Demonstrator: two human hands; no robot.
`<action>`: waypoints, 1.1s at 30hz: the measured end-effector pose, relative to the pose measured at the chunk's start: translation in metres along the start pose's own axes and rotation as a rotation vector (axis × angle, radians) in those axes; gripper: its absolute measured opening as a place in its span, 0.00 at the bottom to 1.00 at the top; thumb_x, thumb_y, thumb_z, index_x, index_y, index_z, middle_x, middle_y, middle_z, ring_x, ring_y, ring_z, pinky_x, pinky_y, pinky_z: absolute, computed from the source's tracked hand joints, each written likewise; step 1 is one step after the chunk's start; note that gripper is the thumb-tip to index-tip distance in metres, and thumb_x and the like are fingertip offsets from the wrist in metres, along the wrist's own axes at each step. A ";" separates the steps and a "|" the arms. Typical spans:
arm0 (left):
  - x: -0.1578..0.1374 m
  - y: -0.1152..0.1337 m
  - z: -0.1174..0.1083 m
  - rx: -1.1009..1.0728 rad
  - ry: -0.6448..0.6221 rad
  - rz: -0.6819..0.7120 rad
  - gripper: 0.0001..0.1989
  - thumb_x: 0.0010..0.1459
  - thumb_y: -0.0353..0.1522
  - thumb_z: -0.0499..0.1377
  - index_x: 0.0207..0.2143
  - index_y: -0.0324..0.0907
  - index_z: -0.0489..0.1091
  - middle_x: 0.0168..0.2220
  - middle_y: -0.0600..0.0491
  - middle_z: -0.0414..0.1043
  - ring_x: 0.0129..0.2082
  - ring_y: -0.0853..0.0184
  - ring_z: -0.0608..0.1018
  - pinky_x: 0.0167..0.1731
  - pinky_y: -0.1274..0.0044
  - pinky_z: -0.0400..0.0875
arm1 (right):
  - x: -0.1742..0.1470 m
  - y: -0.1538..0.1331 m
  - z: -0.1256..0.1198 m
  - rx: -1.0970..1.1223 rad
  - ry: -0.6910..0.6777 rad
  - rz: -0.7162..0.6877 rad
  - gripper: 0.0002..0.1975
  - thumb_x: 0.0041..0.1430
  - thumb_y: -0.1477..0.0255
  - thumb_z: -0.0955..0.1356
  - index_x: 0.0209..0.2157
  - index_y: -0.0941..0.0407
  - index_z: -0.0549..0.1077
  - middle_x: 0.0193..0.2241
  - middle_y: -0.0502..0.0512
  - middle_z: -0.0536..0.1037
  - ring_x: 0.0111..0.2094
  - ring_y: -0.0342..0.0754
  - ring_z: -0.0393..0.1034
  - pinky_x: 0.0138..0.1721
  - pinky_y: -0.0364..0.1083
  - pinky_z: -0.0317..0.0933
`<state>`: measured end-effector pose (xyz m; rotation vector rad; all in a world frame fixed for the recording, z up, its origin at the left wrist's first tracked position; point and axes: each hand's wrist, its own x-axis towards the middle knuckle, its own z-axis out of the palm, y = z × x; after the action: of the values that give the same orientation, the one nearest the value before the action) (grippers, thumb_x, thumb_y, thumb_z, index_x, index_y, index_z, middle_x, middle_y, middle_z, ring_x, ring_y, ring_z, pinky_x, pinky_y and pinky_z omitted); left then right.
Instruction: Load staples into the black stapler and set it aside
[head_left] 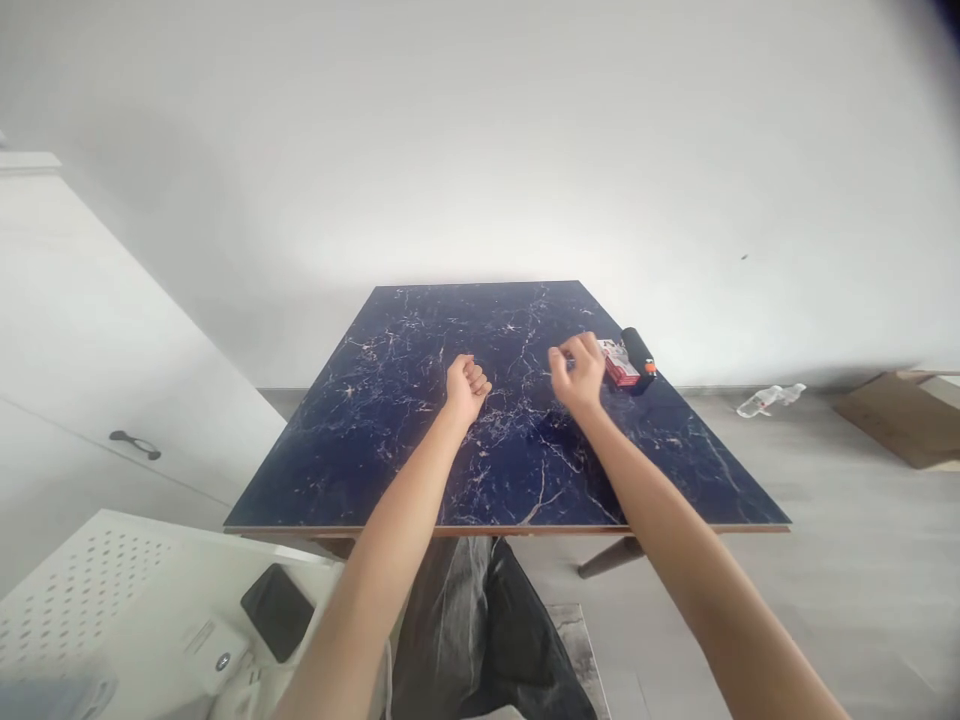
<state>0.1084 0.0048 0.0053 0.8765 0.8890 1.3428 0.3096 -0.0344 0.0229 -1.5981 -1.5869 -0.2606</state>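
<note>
Over the middle of the dark blue marbled table [420,400], my left hand [466,388] is curled into a fist, thumb along the top of the fingers. Nothing sticks out of it. To its right, my right hand [579,370] is loosely closed, its fingers bent inward and nothing visible in them. Close by the right hand's outer side lies a red and white box [619,364], partly covered by the hand. Against that box rests a black cylinder [637,350] with an orange spot at its near end.
A white cabinet [142,400] stands on the left. In front of it, a white surface [187,560] holds a dark phone-like slab [277,612] and a white device [214,655]. Crumpled clear plastic bottles [771,400] and a cardboard box [896,415] lie on the floor at right.
</note>
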 end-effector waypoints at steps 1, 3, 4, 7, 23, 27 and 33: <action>-0.001 0.000 -0.001 -0.042 -0.007 -0.013 0.24 0.65 0.38 0.49 0.20 0.46 0.40 0.16 0.62 0.37 0.14 0.73 0.47 0.17 0.76 0.49 | -0.004 -0.016 0.005 0.043 -0.040 -0.014 0.13 0.67 0.65 0.57 0.33 0.53 0.68 0.39 0.61 0.72 0.45 0.54 0.66 0.50 0.51 0.61; -0.001 0.002 -0.007 -0.165 -0.025 -0.025 0.25 0.66 0.38 0.49 0.20 0.45 0.40 0.15 0.61 0.37 0.14 0.73 0.47 0.17 0.77 0.51 | -0.012 -0.043 0.014 0.121 -0.130 -0.078 0.13 0.67 0.65 0.57 0.36 0.54 0.69 0.42 0.61 0.72 0.46 0.54 0.66 0.50 0.51 0.62; -0.001 0.003 -0.010 -0.235 -0.035 -0.025 0.25 0.66 0.38 0.49 0.20 0.45 0.40 0.15 0.61 0.38 0.14 0.73 0.47 0.17 0.77 0.51 | -0.016 -0.052 0.018 0.154 -0.186 -0.135 0.13 0.66 0.64 0.58 0.37 0.54 0.70 0.43 0.61 0.72 0.46 0.54 0.66 0.50 0.51 0.62; 0.002 0.009 -0.022 -0.389 -0.053 -0.004 0.25 0.67 0.37 0.50 0.20 0.45 0.40 0.15 0.61 0.38 0.14 0.74 0.47 0.16 0.77 0.50 | -0.027 -0.068 0.028 0.219 -0.392 -0.371 0.14 0.63 0.59 0.61 0.38 0.54 0.71 0.40 0.60 0.73 0.44 0.53 0.66 0.49 0.50 0.62; 0.001 0.018 -0.023 -0.709 -0.057 -0.185 0.26 0.64 0.33 0.55 0.21 0.45 0.39 0.15 0.62 0.37 0.13 0.75 0.45 0.15 0.77 0.43 | -0.043 -0.073 0.048 0.342 -0.296 -0.790 0.08 0.65 0.68 0.65 0.32 0.55 0.73 0.31 0.54 0.76 0.32 0.47 0.67 0.33 0.45 0.59; 0.004 0.015 -0.026 -0.676 -0.015 -0.204 0.26 0.64 0.33 0.54 0.21 0.45 0.38 0.14 0.62 0.37 0.13 0.74 0.44 0.15 0.77 0.42 | -0.045 -0.075 0.048 0.331 -0.348 -0.769 0.06 0.63 0.71 0.65 0.34 0.55 0.74 0.31 0.54 0.76 0.33 0.47 0.68 0.35 0.45 0.60; 0.008 0.017 -0.022 -0.593 0.021 -0.238 0.25 0.65 0.33 0.53 0.21 0.45 0.39 0.14 0.62 0.36 0.13 0.75 0.44 0.15 0.77 0.41 | -0.045 -0.075 0.052 0.285 -0.354 -0.737 0.05 0.61 0.73 0.65 0.32 0.56 0.73 0.30 0.54 0.77 0.30 0.45 0.67 0.32 0.43 0.59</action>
<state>0.0813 0.0133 0.0112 0.2879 0.5385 1.3033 0.2133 -0.0441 -0.0095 -0.8185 -2.3336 -0.1268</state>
